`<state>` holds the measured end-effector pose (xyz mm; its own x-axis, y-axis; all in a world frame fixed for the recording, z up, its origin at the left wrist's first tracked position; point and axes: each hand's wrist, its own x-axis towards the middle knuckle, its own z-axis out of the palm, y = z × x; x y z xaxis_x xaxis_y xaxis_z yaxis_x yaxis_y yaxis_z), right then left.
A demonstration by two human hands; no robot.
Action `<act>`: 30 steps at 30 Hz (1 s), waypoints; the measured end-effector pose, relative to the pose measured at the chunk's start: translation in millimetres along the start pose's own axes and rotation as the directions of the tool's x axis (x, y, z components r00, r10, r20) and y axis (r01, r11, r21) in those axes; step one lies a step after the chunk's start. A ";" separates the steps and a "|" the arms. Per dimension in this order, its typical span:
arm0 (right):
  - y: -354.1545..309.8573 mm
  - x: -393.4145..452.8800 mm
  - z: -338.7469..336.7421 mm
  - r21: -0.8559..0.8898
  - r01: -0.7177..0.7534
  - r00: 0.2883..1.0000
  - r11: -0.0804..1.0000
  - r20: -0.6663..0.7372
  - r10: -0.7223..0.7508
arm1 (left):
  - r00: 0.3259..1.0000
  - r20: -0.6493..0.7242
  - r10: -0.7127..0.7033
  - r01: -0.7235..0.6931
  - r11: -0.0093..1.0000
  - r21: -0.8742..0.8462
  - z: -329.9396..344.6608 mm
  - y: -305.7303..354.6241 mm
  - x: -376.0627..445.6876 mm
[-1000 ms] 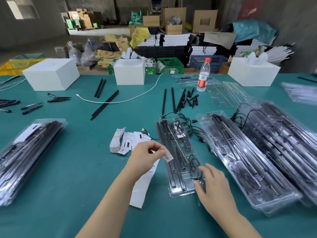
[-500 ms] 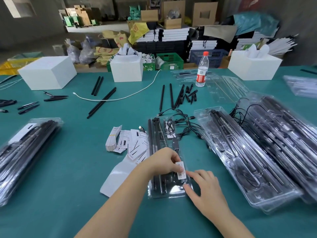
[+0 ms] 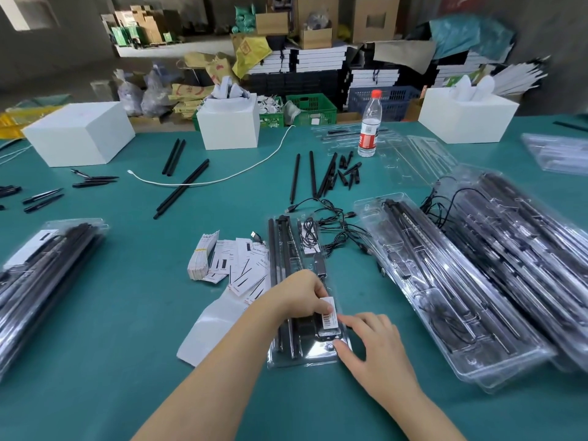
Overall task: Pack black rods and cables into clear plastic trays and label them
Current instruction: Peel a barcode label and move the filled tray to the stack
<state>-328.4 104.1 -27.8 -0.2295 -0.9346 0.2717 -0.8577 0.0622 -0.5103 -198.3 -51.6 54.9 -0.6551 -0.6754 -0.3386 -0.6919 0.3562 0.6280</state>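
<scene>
On my table: three white boxes (image 3: 79,132), one water bottle (image 3: 370,125), one white cable (image 3: 222,178), one barcode label (image 3: 329,312).

Looks like a small warehouse packing shop: a long teal-covered counter (image 3: 127,313) with stacks of clear plastic clamshell trays (image 3: 477,281), brown cardboard boxes (image 3: 375,20) and black-and-white flat cartons (image 3: 321,60) piled behind, plus green plastic crates (image 3: 313,106).

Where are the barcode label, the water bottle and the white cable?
barcode label (image 3: 329,314): head view, middle of its printed face.
water bottle (image 3: 369,132): head view, its paper wrap, mid-body.
white cable (image 3: 222,179): head view, middle of its run across the table.
</scene>
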 end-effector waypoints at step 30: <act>-2.7 -5.3 1.4 0.020 0.187 0.975 0.982 -0.127 -0.183 | 0.997 -0.045 0.068 -0.063 0.991 0.116 13.9 -12.8 -10.2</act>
<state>-324.3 108.5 -29.0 -0.1252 -0.8781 0.4618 -0.8759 -0.1208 -0.4671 -187.0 -40.3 40.5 -0.6866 -0.6778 -0.2631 -0.6798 0.4702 0.5628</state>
